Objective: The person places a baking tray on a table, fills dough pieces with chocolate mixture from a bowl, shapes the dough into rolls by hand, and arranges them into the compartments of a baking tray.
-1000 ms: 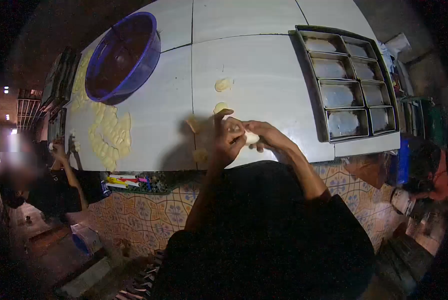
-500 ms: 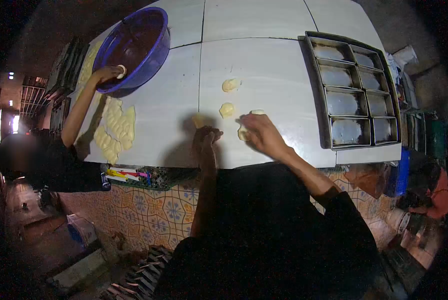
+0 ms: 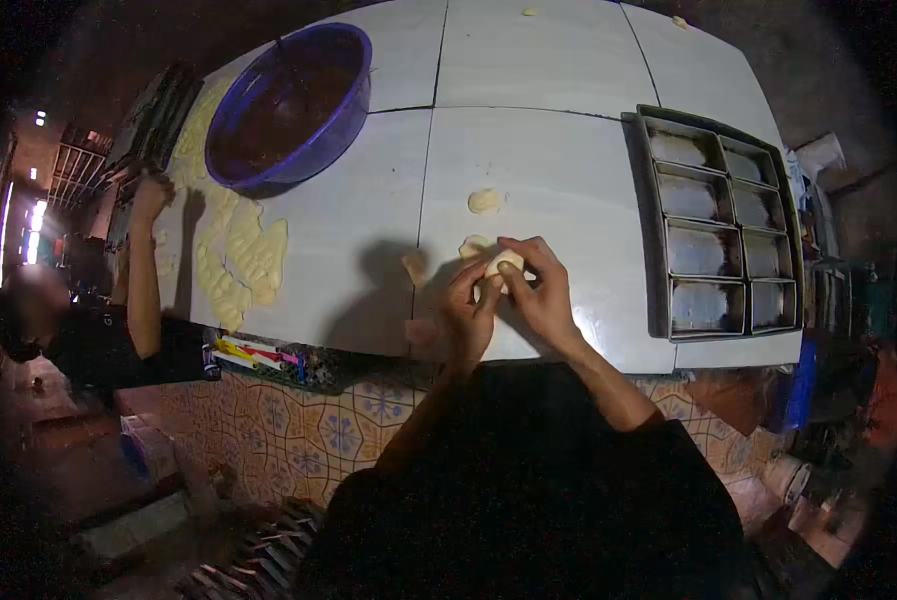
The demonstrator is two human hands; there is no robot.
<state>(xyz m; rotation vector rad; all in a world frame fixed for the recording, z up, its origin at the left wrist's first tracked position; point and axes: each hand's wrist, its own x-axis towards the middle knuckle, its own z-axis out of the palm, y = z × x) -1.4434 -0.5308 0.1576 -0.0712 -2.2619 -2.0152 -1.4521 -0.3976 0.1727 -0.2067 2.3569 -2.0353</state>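
Note:
A small pale piece of dough [image 3: 506,262] is held between the fingertips of both my hands, just above the white table. My left hand [image 3: 466,312] closes on it from the left, its fingers bent. From the other side, my right hand [image 3: 546,292] pinches it with thumb and fingers. Right behind my fingers lies a second dough piece [image 3: 475,245], partly covered by them. Farther off, a third flattened dough piece [image 3: 484,201] rests on the table. To the left, in shadow, is another small piece [image 3: 414,266].
A purple basin [image 3: 359,120] stands at the back left beside many dough pieces [image 3: 254,250]. On the right sits a metal baking pan [image 3: 707,226] with several rectangular compartments. A co-worker's raised arm [image 3: 144,270] is at the far left. Coloured items [image 3: 254,350] lie under the table edge.
My hands, apart before, have come together around a dough piece. The co-worker's hand has left the basin and moved left. The whole view has shifted slightly.

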